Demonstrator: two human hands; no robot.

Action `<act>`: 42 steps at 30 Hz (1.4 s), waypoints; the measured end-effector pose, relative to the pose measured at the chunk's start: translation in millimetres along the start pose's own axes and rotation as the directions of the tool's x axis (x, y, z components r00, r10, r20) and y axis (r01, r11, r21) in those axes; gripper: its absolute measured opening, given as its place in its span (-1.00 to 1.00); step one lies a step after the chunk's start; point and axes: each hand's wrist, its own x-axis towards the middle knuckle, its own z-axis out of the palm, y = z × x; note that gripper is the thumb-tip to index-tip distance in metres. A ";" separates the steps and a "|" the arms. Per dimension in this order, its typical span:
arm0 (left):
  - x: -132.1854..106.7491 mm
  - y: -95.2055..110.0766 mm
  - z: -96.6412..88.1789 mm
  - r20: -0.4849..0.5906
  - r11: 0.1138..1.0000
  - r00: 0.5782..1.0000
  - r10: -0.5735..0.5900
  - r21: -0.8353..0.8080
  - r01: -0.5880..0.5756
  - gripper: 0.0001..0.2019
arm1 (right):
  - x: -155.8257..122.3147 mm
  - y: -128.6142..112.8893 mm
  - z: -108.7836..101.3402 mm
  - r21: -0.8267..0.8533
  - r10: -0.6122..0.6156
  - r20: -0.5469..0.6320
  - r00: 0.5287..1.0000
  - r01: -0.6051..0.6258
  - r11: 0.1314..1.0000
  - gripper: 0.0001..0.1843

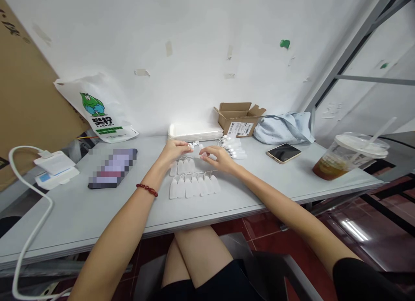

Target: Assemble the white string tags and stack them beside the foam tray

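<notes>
My left hand [173, 150] pinches a small white piece [193, 144] with a thin wire at its tip, just above the grey table [97, 206]. My right hand [218, 156] hovers close beside it, fingers curled and pressed together; what they hold is too small to make out. Below both hands lie two rows of small white tags [192, 185] with wire loops, several per row. A further heap of white pieces [234, 147] lies just right of my right hand.
Stacked white trays [194, 131] and an open cardboard box [238, 117] stand at the wall. A phone [283, 153], blue cloth [285, 127] and lidded drink cup [348, 156] sit right. Left: dark blurred object [112, 168], printed bag [99, 109], white charger and cable [55, 167].
</notes>
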 end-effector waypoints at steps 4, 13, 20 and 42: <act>-5.2 2.8 12.1 0.066 0.986 0.998 0.003 -0.164 0.008 -0.95 | -0.5 -7.7 -1.0 0.165 0.011 -0.057 0.998 -0.002 0.986 -0.82; -8.5 3.4 19.0 0.178 0.970 0.984 0.029 -0.241 0.016 -0.91 | -0.1 -9.5 -2.3 0.385 0.121 -0.008 0.993 -0.109 0.917 -0.88; -8.1 2.8 18.7 0.220 0.946 0.971 0.094 -0.322 -0.018 -0.89 | 1.0 -8.5 -6.4 0.750 0.205 0.100 0.974 -0.209 0.628 -0.79; -13.8 10.9 21.3 0.250 0.938 0.941 0.226 -0.316 -0.141 -0.83 | 3.3 -4.9 -14.6 0.921 0.314 0.316 0.895 -0.370 0.126 -0.67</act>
